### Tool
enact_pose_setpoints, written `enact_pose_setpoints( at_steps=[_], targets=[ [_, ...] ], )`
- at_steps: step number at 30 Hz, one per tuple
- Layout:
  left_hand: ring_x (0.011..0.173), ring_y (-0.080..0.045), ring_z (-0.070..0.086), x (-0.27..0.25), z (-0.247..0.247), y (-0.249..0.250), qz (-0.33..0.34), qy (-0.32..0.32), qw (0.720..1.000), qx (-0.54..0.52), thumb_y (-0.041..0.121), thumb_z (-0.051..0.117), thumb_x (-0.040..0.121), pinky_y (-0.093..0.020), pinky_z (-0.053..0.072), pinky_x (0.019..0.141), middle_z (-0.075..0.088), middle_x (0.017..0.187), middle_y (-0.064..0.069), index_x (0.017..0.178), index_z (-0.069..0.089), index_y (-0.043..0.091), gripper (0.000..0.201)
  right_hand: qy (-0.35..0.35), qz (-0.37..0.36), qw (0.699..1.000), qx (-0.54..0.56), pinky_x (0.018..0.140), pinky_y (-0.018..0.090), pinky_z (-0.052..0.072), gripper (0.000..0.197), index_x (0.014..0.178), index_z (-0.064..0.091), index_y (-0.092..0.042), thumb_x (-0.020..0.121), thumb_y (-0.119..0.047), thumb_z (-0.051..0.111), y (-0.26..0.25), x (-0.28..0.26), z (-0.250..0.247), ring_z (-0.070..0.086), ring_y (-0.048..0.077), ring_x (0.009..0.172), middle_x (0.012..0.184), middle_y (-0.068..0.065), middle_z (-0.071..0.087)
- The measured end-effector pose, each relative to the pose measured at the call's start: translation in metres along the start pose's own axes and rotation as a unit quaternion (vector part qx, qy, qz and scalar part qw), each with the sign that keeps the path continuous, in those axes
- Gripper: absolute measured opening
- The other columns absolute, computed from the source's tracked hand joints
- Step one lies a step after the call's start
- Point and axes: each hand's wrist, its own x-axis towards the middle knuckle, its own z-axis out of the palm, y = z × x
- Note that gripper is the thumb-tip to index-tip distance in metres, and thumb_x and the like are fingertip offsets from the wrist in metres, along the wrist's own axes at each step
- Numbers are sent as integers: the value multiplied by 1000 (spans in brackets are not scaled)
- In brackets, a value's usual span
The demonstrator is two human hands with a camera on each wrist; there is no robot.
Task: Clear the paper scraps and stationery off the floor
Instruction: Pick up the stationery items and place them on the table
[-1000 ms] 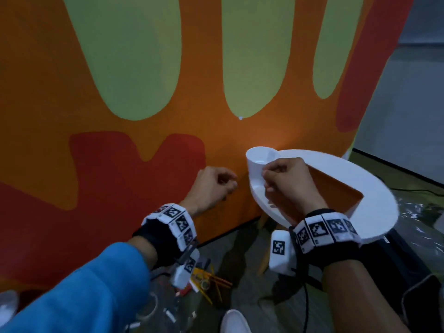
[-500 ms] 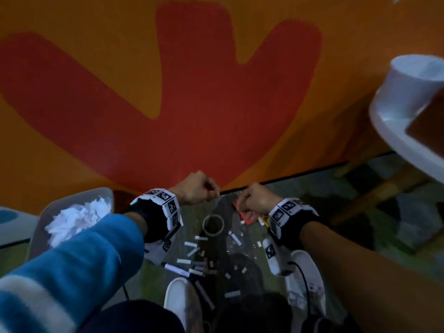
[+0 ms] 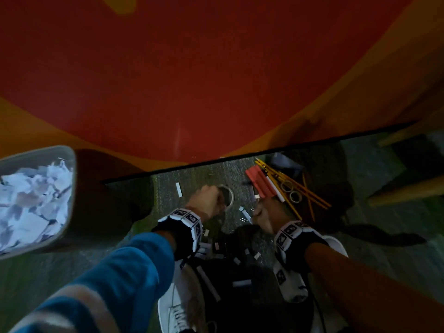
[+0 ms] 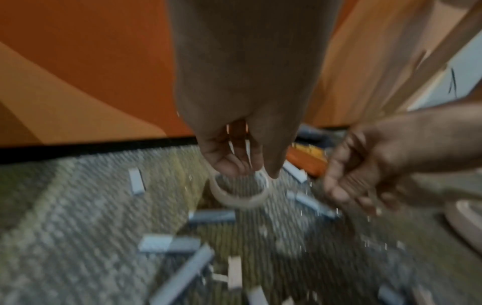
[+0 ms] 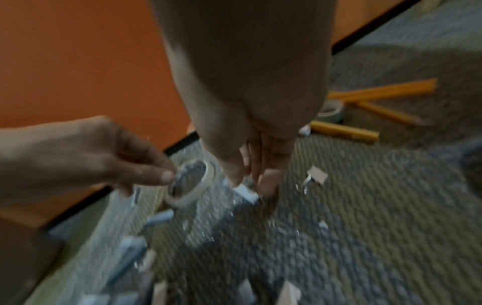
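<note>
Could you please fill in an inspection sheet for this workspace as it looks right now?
Surface: grey carpet, dim light, littered.
Job's things: tape ring on the carpet; paper strips scattered about; red card, yellow pencils and two small tape rolls piled near the wall.
Clutter: tiny bright bits on the carpet, too small to tell.
Grippers: left hand pinches the tape ring's rim; right hand reaches down with its fingertips at a paper strip, grip unclear.
Cables: thin black cable by the right wrist.
Surroundings: orange and red wall; grey bin of torn paper on the left; white shoes below.
</note>
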Motion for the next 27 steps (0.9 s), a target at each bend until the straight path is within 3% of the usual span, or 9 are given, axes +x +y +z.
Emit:
enact_pose_setpoints(
  at_steps=[1,3,9,14,16,18,20,23,27],
  targets=[
    [101,-32,66,4,10,1,3,1,1000,16,38,73,84,-44,55,88,68,110,-11,108,71,18,31,-19,18,999,-39,60,18,39,19,93,70,-3,90,-20,65,0,0,2,67,15,90,98,13,68],
    [107,-34,63,8,26,1,6,6,999,48,39,72,86,-42,53,89,65,117,-13,115,67,13,39,-4,18,998,-67,53,20,35,20,78,63,-11,86,-26,72,6,9,16,68,23,86,81,6,63],
    [128,-31,43,18,42,-7,38,32,995,84,27,66,92,-42,45,102,55,130,-12,121,64,9,34,22,31,995,-95,78,36,51,18,100,65,-5,92,-21,62,-5,11,25,65,32,99,102,14,66],
    [101,-31,66,3,10,6,29,46,998,38,14,64,89,-38,53,85,68,109,-12,105,73,12,19,25,34,998,-36,77,32,52,10,91,67,-4,87,-11,62,-14,0,11,65,32,96,98,14,66],
    [90,-30,69,-7,-19,19,37,47,998,23,14,65,86,-39,56,83,71,99,-10,95,76,15,13,50,12,999,-3,71,24,43,8,85,67,-5,86,-12,64,-19,-7,-12,64,30,94,94,13,66],
    [89,-28,70,-19,-52,36,59,59,996,18,21,70,86,-39,56,83,73,95,-8,90,75,18,7,81,-10,996,43,75,22,42,15,97,70,-6,88,-16,65,-28,-16,-48,64,30,96,98,13,67],
    [92,-23,68,-36,-88,57,84,76,994,14,28,74,86,-34,54,84,72,97,-5,93,73,20,10,114,-17,989,89,69,20,44,16,91,72,-6,85,-19,67,-42,-32,-93,63,21,81,85,9,67],
    [92,-20,67,-71,-149,96,124,114,986,7,36,72,87,-31,52,83,70,98,-3,97,72,21,18,200,-41,964,172,63,27,50,13,71,70,0,73,-14,71,-65,-65,-164,62,21,62,68,10,67],
    [86,-19,67,-130,-223,161,178,175,968,-12,34,71,83,-32,55,81,73,84,0,92,72,25,13,264,-64,944,190,56,35,58,17,67,64,-8,81,-8,74,-96,-135,-254,64,22,50,63,11,68]
  ],
)
